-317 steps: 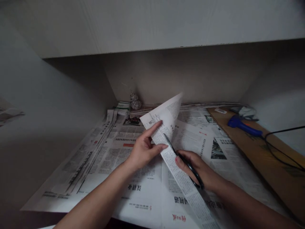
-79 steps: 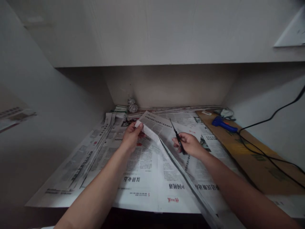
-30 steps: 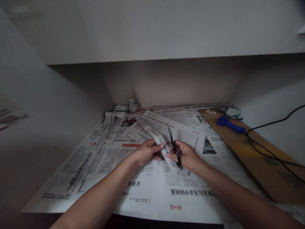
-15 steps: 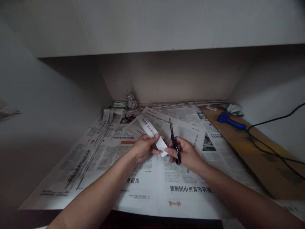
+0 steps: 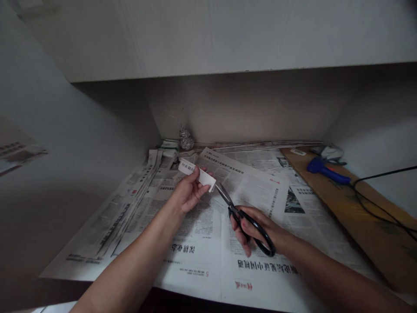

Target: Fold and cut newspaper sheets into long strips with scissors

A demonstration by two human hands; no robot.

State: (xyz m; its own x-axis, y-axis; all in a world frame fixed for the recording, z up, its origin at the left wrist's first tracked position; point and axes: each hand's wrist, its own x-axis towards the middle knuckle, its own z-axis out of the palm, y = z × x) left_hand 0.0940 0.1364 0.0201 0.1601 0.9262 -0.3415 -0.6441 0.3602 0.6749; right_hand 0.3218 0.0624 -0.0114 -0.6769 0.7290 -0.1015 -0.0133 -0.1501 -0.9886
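Note:
A folded strip of newspaper [image 5: 204, 177] is pinched between the thumb and fingers of my left hand [image 5: 191, 191], its white end pointing right. My right hand [image 5: 256, 226] is closed around the black handles of a pair of scissors [image 5: 233, 208], with fingers through the loops. The scissor blades are slightly parted, and their tips lie close by the strip's right end; whether they touch it I cannot tell. Beneath both hands, newspaper sheets [image 5: 208, 248] cover the table.
Long newspaper strips [image 5: 125, 213] lie on the left. At the back stands a small coiled paper figure [image 5: 186, 140]. A blue glue gun [image 5: 328, 171] with a black cable [image 5: 374, 208] rests on a cardboard sheet [image 5: 342, 204] at right. A white cabinet [image 5: 228, 39] overhangs the table.
My right hand has moved off the strip and turned the scissors, so their blades now point left toward its end. My left hand has raised and tilted the strip.

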